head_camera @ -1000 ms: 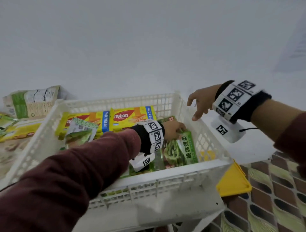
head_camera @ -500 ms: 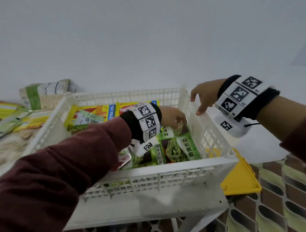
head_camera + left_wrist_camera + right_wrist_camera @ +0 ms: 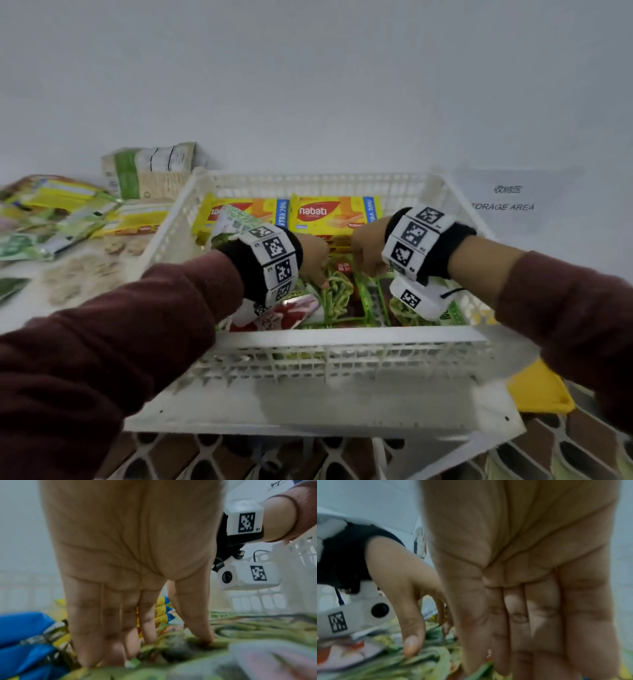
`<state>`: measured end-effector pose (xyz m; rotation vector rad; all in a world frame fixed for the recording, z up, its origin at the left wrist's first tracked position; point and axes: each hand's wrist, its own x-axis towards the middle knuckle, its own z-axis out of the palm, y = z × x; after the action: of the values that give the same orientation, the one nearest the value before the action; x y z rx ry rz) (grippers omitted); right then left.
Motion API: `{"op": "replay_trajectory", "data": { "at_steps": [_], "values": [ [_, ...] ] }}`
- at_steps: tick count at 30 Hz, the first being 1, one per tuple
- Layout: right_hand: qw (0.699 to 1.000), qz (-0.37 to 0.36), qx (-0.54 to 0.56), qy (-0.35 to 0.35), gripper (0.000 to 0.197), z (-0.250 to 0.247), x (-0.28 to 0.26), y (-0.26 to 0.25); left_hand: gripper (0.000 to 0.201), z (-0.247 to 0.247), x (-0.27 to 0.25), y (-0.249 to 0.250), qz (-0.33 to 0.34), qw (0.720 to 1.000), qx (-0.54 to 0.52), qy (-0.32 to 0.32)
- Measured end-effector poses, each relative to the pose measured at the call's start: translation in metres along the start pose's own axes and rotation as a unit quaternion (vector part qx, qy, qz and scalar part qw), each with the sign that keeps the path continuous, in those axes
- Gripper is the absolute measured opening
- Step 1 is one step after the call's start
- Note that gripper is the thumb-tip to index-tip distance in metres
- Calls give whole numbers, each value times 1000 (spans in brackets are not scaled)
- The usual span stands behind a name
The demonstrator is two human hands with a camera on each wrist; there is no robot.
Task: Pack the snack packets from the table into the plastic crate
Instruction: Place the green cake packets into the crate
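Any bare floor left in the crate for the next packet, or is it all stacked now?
Little bare floor shows. The crate has yellow wafer packs along the back wall and green bean packets across the front, with the left hand and right hand on them mid-crate. Its near right corner may be uncovered. Table right of it is bare; the left side is crowded.

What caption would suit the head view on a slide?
Both hands, left hand and right hand, press green snack packets into the white plastic lattice crate.
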<state>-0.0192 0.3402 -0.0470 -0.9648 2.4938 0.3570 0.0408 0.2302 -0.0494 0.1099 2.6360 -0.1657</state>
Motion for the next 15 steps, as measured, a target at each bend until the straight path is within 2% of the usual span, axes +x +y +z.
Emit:
{"op": "replay_trajectory", "data": {
  "at_steps": [3,6,12,14,15],
  "values": [
    [1000,4,13,-19,24,4,6,-2,57,5,1,-1,18,999,-34,22],
    [998,-11,41,-41,29,1,5,-2,50,6,1,-4,35,996,-79,32],
    [991,-16,129,-23,24,0,7,9,72,6,3,-10,50,989,-132,34],
    [982,-25,183,-24,13,-2,4,14,68,4,3,-14,53,987,-146,40],
    [977,-33,211,-27,16,-4,3,16,64,2,2,-16,57,985,-156,46]
  ]
}}
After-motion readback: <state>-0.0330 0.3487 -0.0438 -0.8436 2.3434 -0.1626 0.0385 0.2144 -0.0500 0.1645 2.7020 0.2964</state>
